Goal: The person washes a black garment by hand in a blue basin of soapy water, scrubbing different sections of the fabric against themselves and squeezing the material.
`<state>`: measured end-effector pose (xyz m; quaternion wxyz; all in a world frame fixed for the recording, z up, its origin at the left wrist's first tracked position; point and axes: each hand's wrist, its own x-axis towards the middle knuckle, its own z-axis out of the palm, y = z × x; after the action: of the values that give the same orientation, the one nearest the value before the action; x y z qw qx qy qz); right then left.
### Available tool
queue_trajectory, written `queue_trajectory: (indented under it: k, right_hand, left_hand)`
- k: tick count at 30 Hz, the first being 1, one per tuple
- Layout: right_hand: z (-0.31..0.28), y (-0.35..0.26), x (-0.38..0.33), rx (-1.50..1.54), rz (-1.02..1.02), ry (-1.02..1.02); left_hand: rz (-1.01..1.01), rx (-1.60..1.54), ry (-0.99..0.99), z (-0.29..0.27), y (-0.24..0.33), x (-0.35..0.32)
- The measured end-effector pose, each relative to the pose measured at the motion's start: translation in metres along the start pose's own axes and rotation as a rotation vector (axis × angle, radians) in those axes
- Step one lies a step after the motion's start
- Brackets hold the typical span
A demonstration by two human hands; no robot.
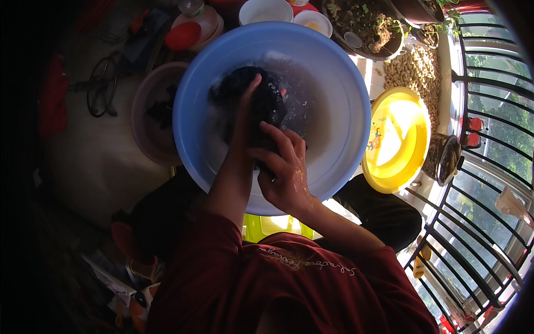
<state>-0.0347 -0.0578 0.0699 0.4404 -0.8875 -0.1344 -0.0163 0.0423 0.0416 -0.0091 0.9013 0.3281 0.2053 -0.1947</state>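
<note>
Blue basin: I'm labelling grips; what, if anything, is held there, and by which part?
Dark cloth: left hand holds its far part, right hand its near part; grip partly hidden.

From my remote post I log a pale floor [92, 172], dim on the left and sunlit on the right; a pinkish-purple basin [143, 139] rests on it left of the large blue basin [186, 111], whose own footing I can't make out. Right side: a yellow basin [421, 150] in strong light, a dark brown pot [449, 156] just beside it, and loose peanuts [411, 69] spread beyond, near a soil-filled planter [384, 36]. Lower left I note mixed clutter [114, 281], too dark for me to sort.
</note>
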Motion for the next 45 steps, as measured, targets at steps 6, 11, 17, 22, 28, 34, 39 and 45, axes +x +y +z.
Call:
queue_trajectory:
  k: [6,11,17,22,28,34,39,45]
  right_hand:
    - [0.033,0.016,0.013,-0.181,-0.056,0.104]
    - [0.035,0.089,0.055,-0.159,0.288,0.193]
    - [0.029,0.161,0.056,-0.326,0.514,0.222]
    - [0.047,0.164,0.032,-0.398,0.464,0.129]
    - [0.043,0.19,0.047,-0.072,0.469,0.212]
    - [-0.012,0.04,0.034,0.137,0.115,0.191]
    - [0.018,-0.004,0.001,-0.125,-0.071,0.18]
    - [0.022,0.056,0.047,-0.1,0.213,0.319]
  left_hand:
    - [0.099,-0.252,-0.271,-0.043,-0.029,-0.006]
    - [-0.017,-0.348,0.273,-0.005,-0.039,0.003]
    - [-0.001,-0.056,0.21,-0.045,-0.04,0.033]
    - [0.145,0.783,0.328,-0.065,-0.044,0.052]
    - [0.072,1.164,0.305,-0.079,-0.033,0.078]
    - [-0.245,-0.353,-0.139,-0.01,0.004,0.04]
    - [-0.236,-0.209,0.24,0.044,0.01,-0.018]
    - [-0.122,-0.271,0.215,0.005,-0.033,-0.008]
